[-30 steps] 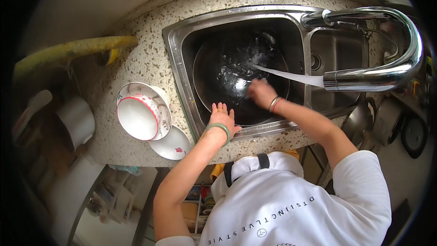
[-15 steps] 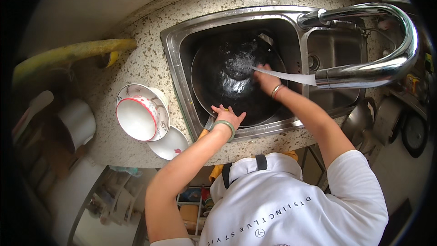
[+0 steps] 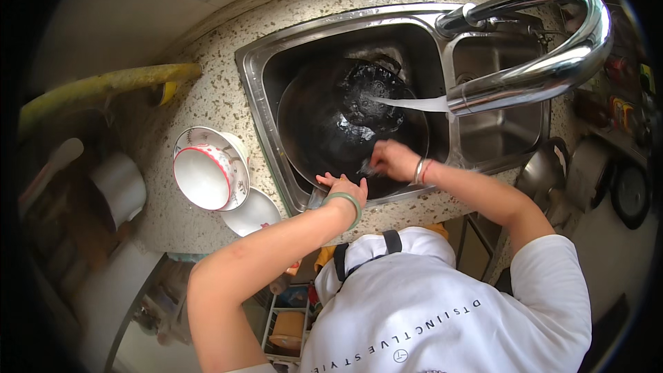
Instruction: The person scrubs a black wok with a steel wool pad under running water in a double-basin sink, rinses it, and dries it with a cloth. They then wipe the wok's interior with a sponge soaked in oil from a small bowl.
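Bent over a dark wok (image 3: 304, 124) in the larger, left-hand basin of a steel double sink (image 3: 250, 72). Resting the left hand (image 3: 338, 188) at the wok's near-left edge, over the metal neck of the handle (image 3: 316, 199), with fingers parted and only slightly bent; impossible to tell any grip beneath the palm. Reaching the right hand (image 3: 392, 160) down to the wok's near inner wall, with fingers curled and bunched; too blurred at the fingertips to tell a held object from splashing water. Wearing a green bangle (image 3: 358, 211) on the left wrist and thin bracelets (image 3: 418, 168) on the right. From the curved chrome faucet (image 3: 528, 84), a slanting stream of water (image 3: 414, 104) into a rippling pool toward the wok's far side. On the speckled countertop (image 3: 214, 83) left of the sink, a red-rimmed bowl (image 3: 200, 181) nested in a larger patterned bowl (image 3: 242, 148), beside a partly hidden white plate (image 3: 247, 215).
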Demonstrator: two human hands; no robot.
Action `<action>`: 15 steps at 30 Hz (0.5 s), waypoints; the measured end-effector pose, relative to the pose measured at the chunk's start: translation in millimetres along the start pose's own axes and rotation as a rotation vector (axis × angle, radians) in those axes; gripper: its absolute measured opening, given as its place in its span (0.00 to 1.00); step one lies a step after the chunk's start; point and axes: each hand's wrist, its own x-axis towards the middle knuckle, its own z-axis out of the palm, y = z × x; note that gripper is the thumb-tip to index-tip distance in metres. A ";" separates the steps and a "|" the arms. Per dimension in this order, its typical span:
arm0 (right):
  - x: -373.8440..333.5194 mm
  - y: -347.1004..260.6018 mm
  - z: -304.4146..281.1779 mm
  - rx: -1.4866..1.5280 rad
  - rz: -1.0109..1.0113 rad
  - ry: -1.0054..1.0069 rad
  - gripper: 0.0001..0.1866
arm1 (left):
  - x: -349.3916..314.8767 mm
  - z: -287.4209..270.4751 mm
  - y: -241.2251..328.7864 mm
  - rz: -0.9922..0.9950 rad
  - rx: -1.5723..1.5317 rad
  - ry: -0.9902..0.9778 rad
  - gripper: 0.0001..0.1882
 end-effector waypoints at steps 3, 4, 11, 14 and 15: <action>20.8 97.6 -25.4 -0.528 0.125 0.282 0.10 | -7.5 -14.7 2.4 0.002 0.064 0.017 0.35; 30.7 118.7 -20.9 -0.540 0.077 0.413 0.10 | -13.3 -21.0 5.4 0.003 0.105 0.022 0.35; 57.9 -5.6 38.5 0.006 0.013 0.420 0.12 | -22.3 -15.8 0.9 0.051 0.064 -0.022 0.35; 58.0 -53.7 38.7 0.461 0.010 0.159 0.12 | -32.7 -10.7 2.8 0.033 0.040 0.022 0.32; 66.2 -67.3 34.5 0.521 0.014 0.148 0.12 | -33.6 -15.4 2.0 0.031 0.014 -0.036 0.32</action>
